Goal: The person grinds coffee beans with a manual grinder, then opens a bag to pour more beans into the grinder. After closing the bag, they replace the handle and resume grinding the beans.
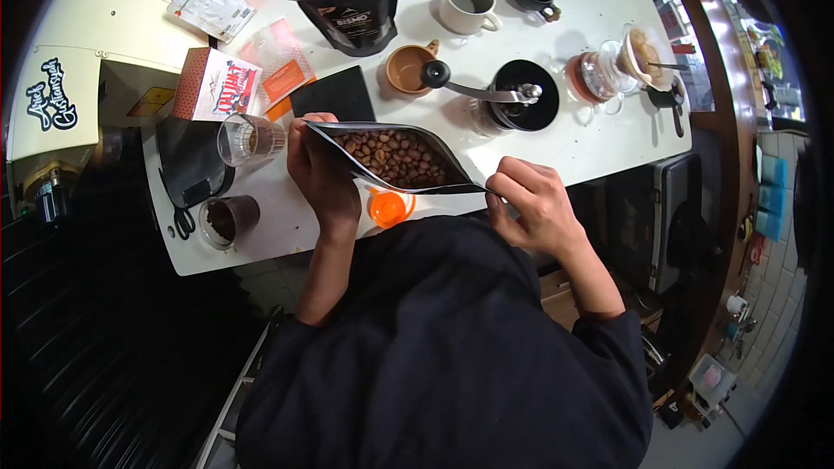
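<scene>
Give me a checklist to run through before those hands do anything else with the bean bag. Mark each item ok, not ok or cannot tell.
1. Bag open: ok; its mouth gapes and coffee beans show inside.
2. Bag held at both ends: ok; left hand at one end of the mouth, right hand at the other.
3. One hand free: not ok; both are on the bag.
4. Grinder opening unobstructed: not ok; the crank handle reaches across it.
5. Amount of beans: cannot tell; only the top layer shows.
</scene>
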Motion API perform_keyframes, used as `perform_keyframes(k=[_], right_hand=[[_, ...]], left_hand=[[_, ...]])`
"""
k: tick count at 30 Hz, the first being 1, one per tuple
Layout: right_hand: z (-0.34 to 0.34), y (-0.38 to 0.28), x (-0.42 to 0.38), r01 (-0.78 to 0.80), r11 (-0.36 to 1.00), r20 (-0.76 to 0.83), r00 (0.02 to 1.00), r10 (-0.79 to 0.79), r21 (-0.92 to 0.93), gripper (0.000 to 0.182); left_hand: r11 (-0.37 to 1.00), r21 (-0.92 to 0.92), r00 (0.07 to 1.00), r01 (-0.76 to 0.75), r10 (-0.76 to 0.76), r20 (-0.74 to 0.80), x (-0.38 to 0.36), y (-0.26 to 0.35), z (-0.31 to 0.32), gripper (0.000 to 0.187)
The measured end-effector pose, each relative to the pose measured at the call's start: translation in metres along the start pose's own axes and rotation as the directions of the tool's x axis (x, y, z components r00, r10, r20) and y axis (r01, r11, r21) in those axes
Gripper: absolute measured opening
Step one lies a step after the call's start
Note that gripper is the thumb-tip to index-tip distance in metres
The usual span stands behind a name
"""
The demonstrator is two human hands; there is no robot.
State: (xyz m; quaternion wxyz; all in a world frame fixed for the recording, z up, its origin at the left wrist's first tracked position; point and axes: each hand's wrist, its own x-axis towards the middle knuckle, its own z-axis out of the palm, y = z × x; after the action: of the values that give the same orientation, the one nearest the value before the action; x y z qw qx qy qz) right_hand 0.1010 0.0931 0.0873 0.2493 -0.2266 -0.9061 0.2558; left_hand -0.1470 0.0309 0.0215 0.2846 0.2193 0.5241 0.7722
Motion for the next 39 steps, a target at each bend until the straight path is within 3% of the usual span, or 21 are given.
perform_keyframes(k=[7,14,19,25,31,39], right_hand=[[-0.014,-0.003,-0.008,0.016,0.996,0.001,1.0,-0.016,0.091,0.018],[-0.012,-0.012,-0.02,0.028,0.995,-0.016,1.0,-0.026,0.091,0.017],[-0.027,-0.018,-0.014,-0.009,0.999,0.035,0.999,0.011,-0.049,0.016],[-0.034,-0.01,-0.014,-0.013,1.0,0.085,0.996,0.011,0.026,0.016],[-0.028,-0.004,-0.018,-0.014,0.999,0.108,0.994,0.009,0.045,0.016],[-0.022,-0.003,-0.027,-0.046,0.994,0.164,0.986,0.03,0.095,0.017]], left_hand=[[0.985,-0.065,0.987,0.16,-0.157,0.044,-0.014,-0.001,0.012,0.031],[0.99,-0.058,0.99,0.128,-0.123,0.072,-0.026,-0.005,0.015,0.033],[0.993,0.069,0.996,0.094,-0.095,0.0,-0.029,0.01,0.021,0.042],[0.996,0.085,0.996,-0.017,0.01,0.084,-0.031,0.008,0.023,0.039],[0.99,0.037,0.981,0.133,-0.137,0.139,-0.029,-0.008,0.005,0.036],[0.989,0.088,0.982,0.121,-0.132,0.138,-0.034,-0.01,0.027,0.032]])
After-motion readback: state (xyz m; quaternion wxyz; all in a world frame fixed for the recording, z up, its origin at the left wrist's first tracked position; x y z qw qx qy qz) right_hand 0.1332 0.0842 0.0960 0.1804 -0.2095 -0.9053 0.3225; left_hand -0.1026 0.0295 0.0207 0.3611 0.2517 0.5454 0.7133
